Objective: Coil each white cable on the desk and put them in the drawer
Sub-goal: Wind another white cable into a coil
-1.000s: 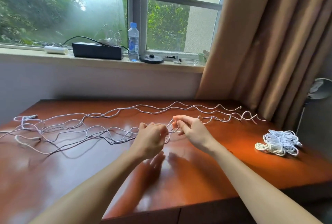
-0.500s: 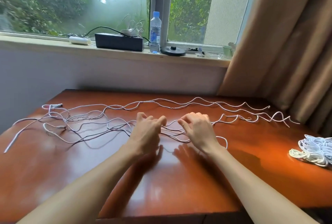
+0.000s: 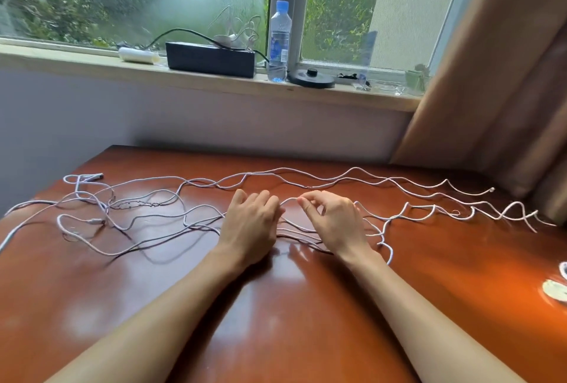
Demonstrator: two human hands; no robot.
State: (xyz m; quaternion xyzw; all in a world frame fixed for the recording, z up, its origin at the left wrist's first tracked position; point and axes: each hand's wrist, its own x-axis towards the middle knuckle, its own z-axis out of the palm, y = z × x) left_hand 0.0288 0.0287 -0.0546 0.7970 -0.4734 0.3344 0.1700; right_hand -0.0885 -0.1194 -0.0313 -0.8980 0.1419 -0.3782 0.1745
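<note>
Your left hand (image 3: 250,226) and right hand (image 3: 334,223) sit side by side over the middle of the table (image 3: 276,321), palms down, forearms reaching in from the near edge. Between them a short arc of one white cable (image 3: 290,199) lifts clear of the wood. Your right thumb and forefinger pinch it at their tips, with the other right fingers (image 3: 325,203) loosely curled behind. Your left fingers (image 3: 270,198) are curled over, and the cable's other side runs in under their tips, so that hand looks to be gripping it too, though the contact itself is hidden.

The loose cables (image 3: 159,220) lie uncoiled across the table in long wavy runs. They tangle and cross on your left, pass under both hands, and stretch away to the right. One far strand ends in a small plug (image 3: 491,189) near the curtain (image 3: 506,75). Another connector (image 3: 95,176) lies at the far left corner. A further strand curls round just beside your right wrist.

At the right edge of the view, well apart from your hands, part of a white coil (image 3: 553,290) rests on the table, blurred and cut off.

Behind the table, the sill (image 3: 92,60) carries a black box (image 3: 211,58), a water bottle (image 3: 278,45) just beside it and a black disc (image 3: 311,77).
</note>
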